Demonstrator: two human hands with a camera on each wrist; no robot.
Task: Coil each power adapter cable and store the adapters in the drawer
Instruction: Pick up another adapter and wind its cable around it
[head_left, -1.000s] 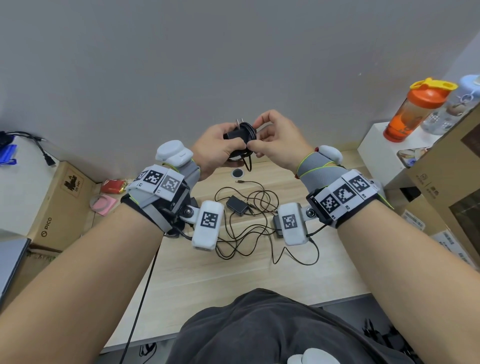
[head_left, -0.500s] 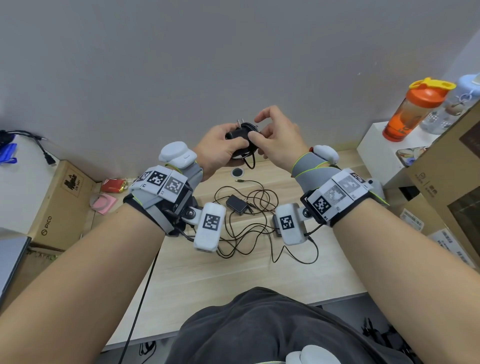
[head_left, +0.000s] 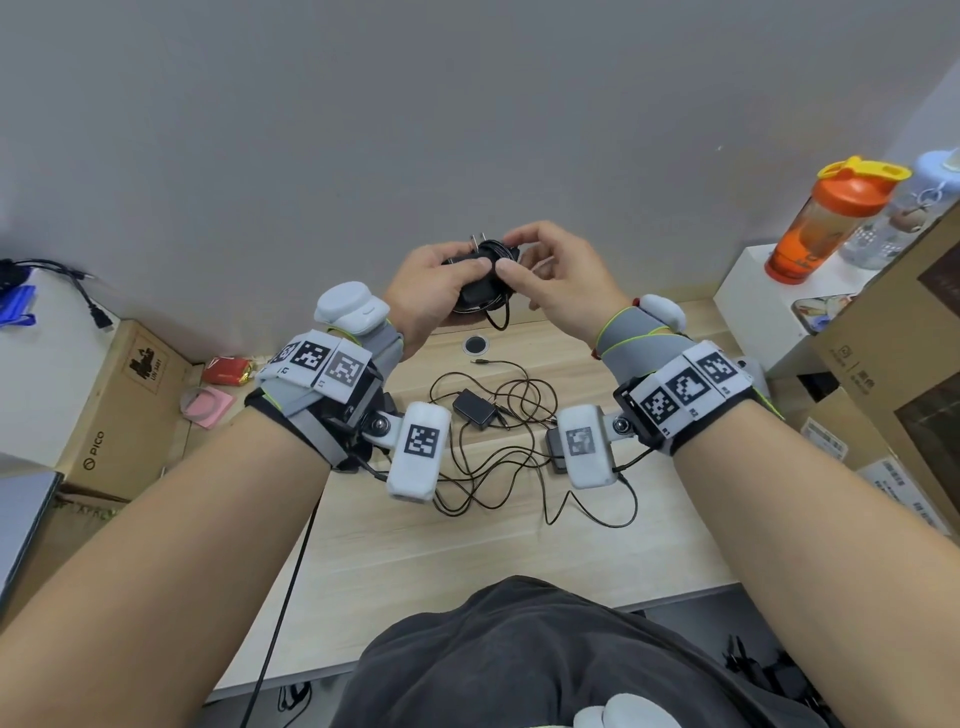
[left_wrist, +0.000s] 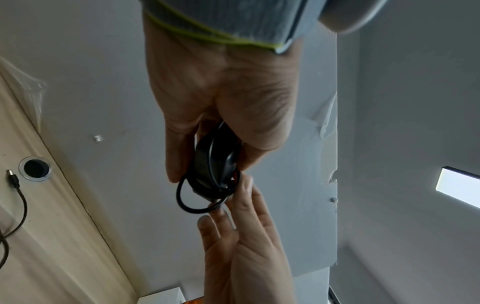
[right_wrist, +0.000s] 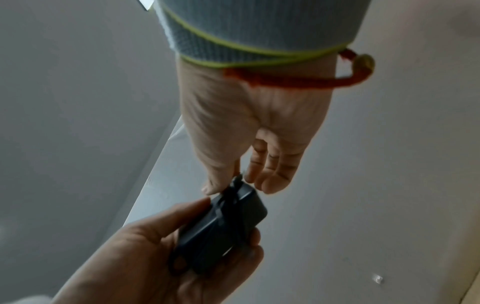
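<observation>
My left hand (head_left: 449, 283) holds a black power adapter (head_left: 480, 293) up above the far edge of the desk, its prongs pointing up and its cable wound round the body. My right hand (head_left: 519, 260) pinches the cable at the adapter's right end between thumb and forefinger. A short loop of cable (head_left: 500, 318) hangs below. In the left wrist view the adapter (left_wrist: 215, 160) sits between thumb and fingers. The right wrist view shows the wound adapter (right_wrist: 223, 228) in the left palm. A second adapter (head_left: 474, 408) lies on the desk (head_left: 467, 571) among tangled cables (head_left: 498, 467). A third adapter (head_left: 554, 449) is partly hidden.
A round cable hole (head_left: 475, 344) sits at the desk's far edge. Cardboard boxes (head_left: 893, 332) and an orange bottle (head_left: 826, 218) stand to the right. Another box (head_left: 119, 400), a red packet (head_left: 226, 371) and a pink pad (head_left: 205, 408) lie left. No drawer is in view.
My right hand lifted over the top of the adapter and came back to its right end with the cable. Both hands sit slightly higher.
</observation>
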